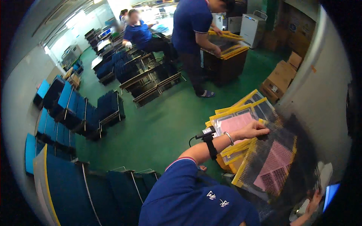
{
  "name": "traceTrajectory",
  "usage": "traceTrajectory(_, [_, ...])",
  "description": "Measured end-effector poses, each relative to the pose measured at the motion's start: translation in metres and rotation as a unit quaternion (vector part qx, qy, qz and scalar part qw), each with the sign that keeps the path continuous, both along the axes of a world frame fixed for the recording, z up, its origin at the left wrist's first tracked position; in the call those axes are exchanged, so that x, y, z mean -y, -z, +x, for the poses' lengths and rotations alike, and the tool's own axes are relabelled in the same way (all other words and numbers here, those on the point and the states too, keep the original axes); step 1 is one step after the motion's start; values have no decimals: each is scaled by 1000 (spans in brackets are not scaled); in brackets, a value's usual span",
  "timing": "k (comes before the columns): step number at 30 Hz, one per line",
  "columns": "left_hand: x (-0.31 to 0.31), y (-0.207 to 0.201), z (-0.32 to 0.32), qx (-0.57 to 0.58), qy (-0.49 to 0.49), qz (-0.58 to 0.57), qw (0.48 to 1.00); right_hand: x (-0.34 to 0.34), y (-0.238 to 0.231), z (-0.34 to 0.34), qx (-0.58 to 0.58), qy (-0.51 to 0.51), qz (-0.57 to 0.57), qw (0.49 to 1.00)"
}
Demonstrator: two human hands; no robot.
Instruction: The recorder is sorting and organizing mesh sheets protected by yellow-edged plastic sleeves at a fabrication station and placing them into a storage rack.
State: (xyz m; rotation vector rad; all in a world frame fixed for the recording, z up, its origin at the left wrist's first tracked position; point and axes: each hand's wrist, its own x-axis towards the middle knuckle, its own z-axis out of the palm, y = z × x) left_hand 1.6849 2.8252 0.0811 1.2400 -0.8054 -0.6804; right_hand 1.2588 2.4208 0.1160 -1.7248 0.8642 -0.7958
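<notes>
Room: long workshop, smooth green floor (151,132) running to the far end, pale wall (328,75) bending up the right side, another pale wall (22,71) on the left. Racks of dark blue upright panels on metal bars (64,180) fill the lower left, more along the left wall, more mid-floor. Standing co-worker in a navy polo shirt (190,30) has both hands at yellow-edged sheets (226,43) on top of a dark brown box-shaped bin (226,67); seated co-worker in navy (138,35) behind the mid-floor racks. Brown cardboard cartons (279,79) at the foot of the right wall, white boxy appliance (252,30) beyond. Near right: pile of yellow-bordered flat sheets, one with a pink centre (235,122); support under it mostly hidden. Thing in hand: dark see-through mesh sheet with yellow edges and a pink hatched area (275,167), tilted, overlapping the pile's right side. Left hand (254,131) has its fingers closed on that sheet's upper edge. Right hand (313,203) at the lower right rim, partly cut off; can't tell finger opening or grip. Blue-lit screen (332,196) just beside it. Smallest: black strapped device (208,140) on left forearm, silver bangle (229,138) at wrist.
</notes>
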Motion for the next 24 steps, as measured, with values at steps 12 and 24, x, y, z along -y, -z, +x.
traceTrajectory(12, [49, 86, -37, -8, -17, -44, 999, -27, 163, -41, -116, -37, -160, 980])
traceTrajectory(24, [51, 82, -35, 45, 40, -20, 998, -89, 128, -11, 10, 8, 85, 996])
